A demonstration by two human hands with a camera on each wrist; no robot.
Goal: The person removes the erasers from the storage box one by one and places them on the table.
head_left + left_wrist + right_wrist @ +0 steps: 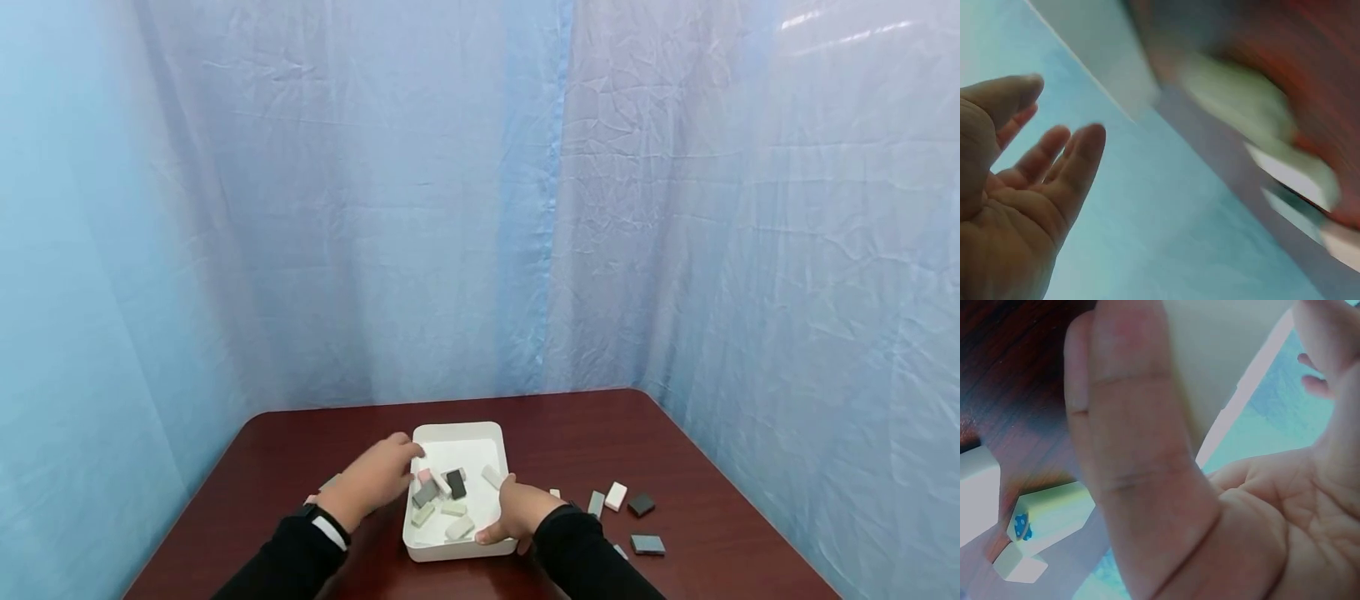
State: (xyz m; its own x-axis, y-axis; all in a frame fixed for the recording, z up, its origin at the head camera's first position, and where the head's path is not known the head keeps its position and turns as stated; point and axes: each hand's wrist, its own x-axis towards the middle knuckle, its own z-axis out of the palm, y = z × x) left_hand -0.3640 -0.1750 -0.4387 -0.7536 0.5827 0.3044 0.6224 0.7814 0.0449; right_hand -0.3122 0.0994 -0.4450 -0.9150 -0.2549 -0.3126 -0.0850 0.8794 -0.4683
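A white rectangular tray [457,435] stands on the dark red table, with several small grey, black, pink and pale tiles in it, among them a black tile [456,484]. My right hand [521,510] grips the tray's right wall, thumb over the rim and fingers along the outside, as the right wrist view also shows. At the left rim is my left hand [378,471], its fingers loosely bent and holding nothing. The left wrist view shows this hand [1029,175] apart from the tray wall [1100,50]; blurred tiles [1241,100] lie on the table there.
Right of the tray several loose tiles lie on the table, including a white tile [616,497] and a grey tile [647,545]. One tile [1054,515] carries a blue pattern on its end. Light blue curtains [450,208] hang behind the table [712,517].
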